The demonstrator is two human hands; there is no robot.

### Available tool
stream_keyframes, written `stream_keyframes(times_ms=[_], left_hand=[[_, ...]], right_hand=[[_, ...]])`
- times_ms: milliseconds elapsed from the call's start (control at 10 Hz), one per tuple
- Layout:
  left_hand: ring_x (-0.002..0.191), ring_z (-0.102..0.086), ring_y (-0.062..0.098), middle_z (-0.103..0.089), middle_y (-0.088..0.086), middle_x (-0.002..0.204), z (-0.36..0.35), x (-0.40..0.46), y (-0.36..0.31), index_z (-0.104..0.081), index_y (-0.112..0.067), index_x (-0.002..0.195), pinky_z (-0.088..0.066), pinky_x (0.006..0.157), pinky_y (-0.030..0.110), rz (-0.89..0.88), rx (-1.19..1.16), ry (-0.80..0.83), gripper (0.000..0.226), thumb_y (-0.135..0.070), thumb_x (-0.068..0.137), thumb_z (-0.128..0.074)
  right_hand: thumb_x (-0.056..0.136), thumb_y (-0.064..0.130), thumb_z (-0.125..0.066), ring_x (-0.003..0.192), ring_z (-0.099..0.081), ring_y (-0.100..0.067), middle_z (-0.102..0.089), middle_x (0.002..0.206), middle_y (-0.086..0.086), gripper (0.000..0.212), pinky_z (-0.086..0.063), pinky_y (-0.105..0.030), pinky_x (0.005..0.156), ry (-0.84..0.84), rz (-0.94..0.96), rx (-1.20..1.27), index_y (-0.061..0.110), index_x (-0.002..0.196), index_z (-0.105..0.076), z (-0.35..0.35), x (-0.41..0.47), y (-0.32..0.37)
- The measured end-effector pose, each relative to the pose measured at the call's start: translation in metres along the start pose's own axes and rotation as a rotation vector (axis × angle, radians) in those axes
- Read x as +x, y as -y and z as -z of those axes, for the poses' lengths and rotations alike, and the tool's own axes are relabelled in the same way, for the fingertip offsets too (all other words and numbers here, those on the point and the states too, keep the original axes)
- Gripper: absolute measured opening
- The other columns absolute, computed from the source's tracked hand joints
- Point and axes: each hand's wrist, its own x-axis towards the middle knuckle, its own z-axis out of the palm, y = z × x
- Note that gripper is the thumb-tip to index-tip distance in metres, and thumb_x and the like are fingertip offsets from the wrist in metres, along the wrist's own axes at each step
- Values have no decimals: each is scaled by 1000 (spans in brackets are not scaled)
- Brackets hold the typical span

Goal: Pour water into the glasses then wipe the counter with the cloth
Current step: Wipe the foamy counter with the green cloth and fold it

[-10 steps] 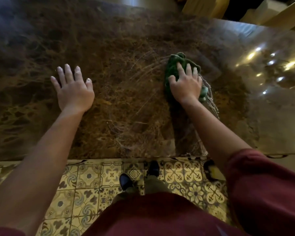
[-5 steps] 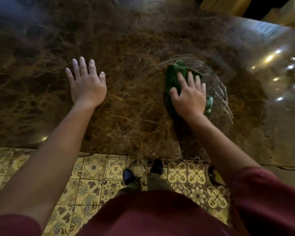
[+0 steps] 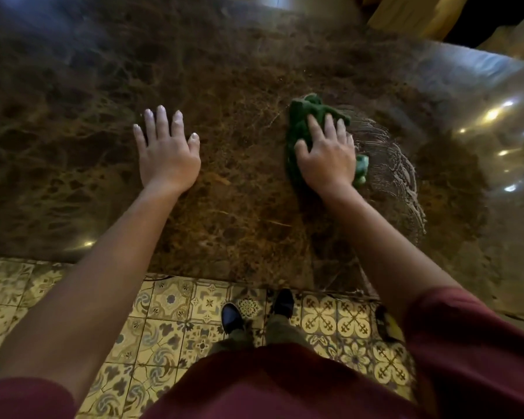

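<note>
A crumpled green cloth (image 3: 303, 122) lies on the dark brown marble counter (image 3: 224, 86). My right hand (image 3: 325, 154) presses flat on the cloth with straight, spread fingers. My left hand (image 3: 165, 149) rests palm down on the bare counter, fingers straight, a hand's width to the left of the cloth. Curved wet streaks (image 3: 397, 164) mark the stone right of the cloth. No glasses or water vessel are in view.
The counter's near edge (image 3: 194, 275) runs across the lower middle, with patterned floor tiles (image 3: 170, 303) and my shoes (image 3: 232, 317) below it. Light reflections (image 3: 493, 113) shine on the counter's right part. Pale furniture (image 3: 406, 16) stands beyond the far right edge.
My right hand has slid the cloth over the counter, leaving a wider arc of wet streaks on its right. My left hand has stayed flat on the stone.
</note>
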Motion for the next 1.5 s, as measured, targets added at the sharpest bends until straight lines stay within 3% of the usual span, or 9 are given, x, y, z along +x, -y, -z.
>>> stream_keyframes(times_ms=[100,200,300,500,700,800,1000,1300,1500], left_hand=[[159,2,31,-8,14,172,-1,0,0,-20,-16,163,1,127,52,-6,-6,-10,63,-47,108,-22],[159,-1,31,-11,13,171,-3,4,3,-24,-17,162,0,127,52,1,-29,-24,62,-47,108,-24],[159,-1,30,-11,13,171,-3,3,6,-24,-17,162,0,127,50,-12,-46,-10,61,-47,108,-25],[159,1,31,-9,14,171,3,1,4,-22,-16,162,-1,128,52,-27,-30,3,61,-46,109,-23],[159,0,32,-10,14,171,3,0,1,-22,-15,162,-1,128,52,-10,-21,-7,60,-43,109,-25],[159,0,31,-9,14,171,2,-2,0,-21,-16,163,-1,128,52,-7,-11,-10,60,-43,109,-23],[159,2,32,-7,14,172,4,-2,0,-19,-16,163,-1,128,53,-13,-5,3,60,-43,110,-22],[159,0,33,-9,16,171,-1,0,1,-20,-15,163,-1,127,53,-10,-4,-7,60,-42,109,-22],[159,2,32,-6,15,171,7,-5,-2,-18,-14,163,0,128,52,-9,-15,9,60,-41,110,-22]], right_hand=[[108,50,-36,164,-11,-33,-20,177,-14,64,-11,-53,132,25,143,11,27,168,-29,-14,-20,39],[104,49,-44,162,-19,-34,-33,172,-13,60,-14,-56,131,22,539,55,28,161,-41,-43,-125,53],[105,49,-44,162,-22,-32,-35,171,-10,58,-10,-53,132,90,709,36,29,160,-41,-40,-144,22],[109,50,-37,164,-12,-34,-21,176,-15,64,-10,-52,132,47,225,4,25,168,-29,-9,11,43],[106,44,-50,163,-19,-31,-35,171,-11,57,-15,-51,132,40,707,112,26,159,-45,-43,-155,35],[106,38,-52,161,-26,-28,-42,168,-8,51,-17,-47,132,57,767,146,26,155,-52,-38,-150,8],[104,31,-57,157,-35,-32,-47,164,-12,50,-28,-57,127,-73,286,138,22,153,-57,-13,-33,16],[91,13,-76,146,-54,-24,-65,147,-6,35,-43,-51,120,37,829,419,19,126,-80,-39,-187,9],[93,18,-67,129,-69,-22,-75,130,-4,24,-58,-48,105,-29,728,372,14,109,-84,-1,-173,-63]])
